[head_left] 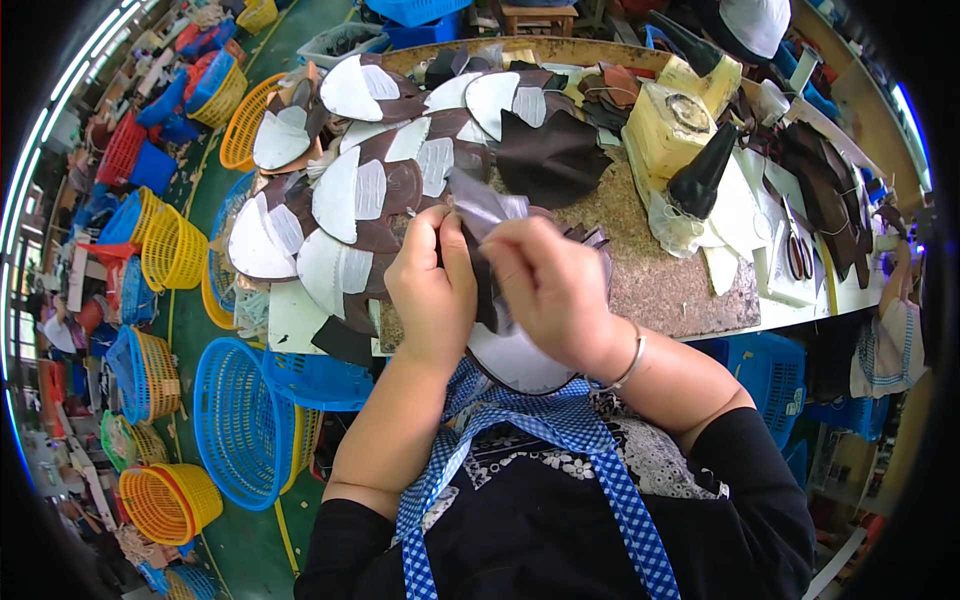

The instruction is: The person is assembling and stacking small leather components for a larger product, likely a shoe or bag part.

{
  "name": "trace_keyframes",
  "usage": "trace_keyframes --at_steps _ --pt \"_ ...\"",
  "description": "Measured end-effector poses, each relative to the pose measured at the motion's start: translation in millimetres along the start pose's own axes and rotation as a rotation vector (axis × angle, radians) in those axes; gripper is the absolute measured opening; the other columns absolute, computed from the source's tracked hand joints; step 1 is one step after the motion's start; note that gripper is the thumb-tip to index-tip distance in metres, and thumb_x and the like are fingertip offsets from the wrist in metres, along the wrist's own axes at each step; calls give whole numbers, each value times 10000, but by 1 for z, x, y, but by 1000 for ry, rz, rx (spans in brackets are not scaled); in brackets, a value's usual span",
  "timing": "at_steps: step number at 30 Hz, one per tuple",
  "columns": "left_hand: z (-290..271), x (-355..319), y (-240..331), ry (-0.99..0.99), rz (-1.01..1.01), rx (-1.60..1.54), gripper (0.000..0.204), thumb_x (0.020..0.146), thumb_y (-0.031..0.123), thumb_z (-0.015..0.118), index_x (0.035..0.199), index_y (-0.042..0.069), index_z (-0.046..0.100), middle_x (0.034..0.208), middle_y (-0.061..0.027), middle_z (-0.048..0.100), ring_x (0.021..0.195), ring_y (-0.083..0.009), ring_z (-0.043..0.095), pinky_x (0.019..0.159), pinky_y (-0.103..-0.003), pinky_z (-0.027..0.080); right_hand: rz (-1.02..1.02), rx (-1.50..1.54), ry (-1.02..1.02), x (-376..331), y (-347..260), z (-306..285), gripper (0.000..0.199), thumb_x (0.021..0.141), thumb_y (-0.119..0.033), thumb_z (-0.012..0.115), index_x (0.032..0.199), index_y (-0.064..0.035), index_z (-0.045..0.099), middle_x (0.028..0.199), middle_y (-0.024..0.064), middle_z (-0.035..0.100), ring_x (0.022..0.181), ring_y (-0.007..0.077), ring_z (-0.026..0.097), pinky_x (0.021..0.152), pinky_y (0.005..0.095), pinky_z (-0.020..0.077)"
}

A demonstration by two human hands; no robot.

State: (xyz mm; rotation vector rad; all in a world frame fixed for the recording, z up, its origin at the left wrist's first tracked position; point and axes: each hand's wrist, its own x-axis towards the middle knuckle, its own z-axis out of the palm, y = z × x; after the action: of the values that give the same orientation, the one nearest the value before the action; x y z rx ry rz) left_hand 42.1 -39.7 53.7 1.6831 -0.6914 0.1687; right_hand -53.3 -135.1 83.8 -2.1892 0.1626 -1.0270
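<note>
The left hand (432, 275) and the right hand (548, 285) are both pinching one dark brown leather piece (487, 275), thumbs pressed against the fingers on either side of it, with a pale lining strip (482, 203) rising out of the top of the grip. The piece is being held up just above the near edge of the workbench (680, 290), in front of the person's chest, with a white-backed cut part (515, 360) showing below the wrists.

The leather is looking thin, light and limp: it is folding between the fingers instead of standing flat, so it would likely be best taken at its edges with both hands, close together, to stop it flopping. The surface seems matte, not slippery, and hardly fragile.

Further out, overlapping brown and white cut pieces (350, 195) are fanning across the left half of the bench top. Toward the right edge yellow containers with black cone nozzles (690, 120) are standing, and scissors (797, 255) are lying near them. Blue and yellow baskets (240, 420) are crowding the floor on the left.
</note>
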Motion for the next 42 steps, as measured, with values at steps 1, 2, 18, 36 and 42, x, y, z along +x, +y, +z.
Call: trace_keyframes --at_steps 1,2,18,36,42 --pt "-3 3 -4 60 275 306 176 987 160 534 913 20 611 680 -76 588 585 -97 514 540 -289 436 57 40 69 0 5 -3 81 853 -23 653 915 -55 614 694 99 608 546 182 595 509 302 474" --pt "-10 5 -6 60 274 310 176 987 160 534 913 20 611 680 -76 588 585 -97 514 540 -289 436 224 148 104 -1 13 -12 47 881 -39 650 920 -44 625 720 72 609 561 83 536 514 251 445" --pt "-40 35 39 -23 -756 -651 131 945 152 617 967 28 652 872 -47 687 721 -117 653 645 -251 534 914 -21 -806 -128 56 -191 97 837 -94 670 890 -21 633 611 30 593 476 148 496 491 297 430" --pt "-52 -28 33 -472 -36 -207 446 903 421 636 1010 -11 609 1005 -118 645 838 -177 616 705 -299 496 955 1652 -74 -42 35 -61 556 1008 -385 433 1432 -34 356 1430 156 451 1302 291 466 1110 459 350" --pt "-33 -31 10 -623 -830 -1349 564 923 318 635 1339 -15 450 1270 -115 580 1178 -213 558 982 -376 455 1134 1633 -147 -36 6 -45 510 1009 -368 453 1365 -4 431 1332 141 541 1218 262 539 1059 414 414"
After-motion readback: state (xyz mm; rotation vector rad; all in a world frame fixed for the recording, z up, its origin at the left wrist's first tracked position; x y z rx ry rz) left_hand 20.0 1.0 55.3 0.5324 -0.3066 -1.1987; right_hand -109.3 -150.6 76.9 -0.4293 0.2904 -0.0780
